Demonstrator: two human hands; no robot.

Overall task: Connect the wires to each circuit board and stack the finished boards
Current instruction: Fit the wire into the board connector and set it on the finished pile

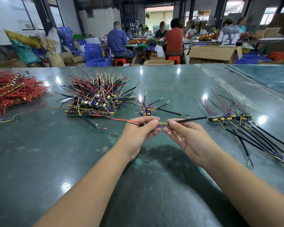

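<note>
Head view: at the middle of the picture, both hands meet just above the green table (154, 185). The left hand (138, 130) pinches a small circuit board (144, 124) between thumb and curled fingers; most of the board is hidden, and a red wire (121, 120) trails from it toward 9 o'clock. The right hand (185, 136) pinches the bared yellow and blue ends of a black cable (193, 119), whose sheath runs off toward 3 o'clock. The two grips sit just beside each other, so the cable ends look about to be joined to the board.

At 10 o'clock from the hands lies a big heap of boards (95, 102) bristling with wires; at 12 o'clock stands a small cluster of boards (147, 110). At 3 o'clock a row of finished boards (231, 117) lies with long black cables fanning toward 4 o'clock. A bundle of red wires (12, 90) sits at the far 9 to 10 o'clock edge.

The board is probably light, stiff and somewhat fragile, best held by its edges. The cable should be limp and light, its thin bare ends easily bent, so a grip close to the ends suits it.

No brand, label or writing can be read.
</note>
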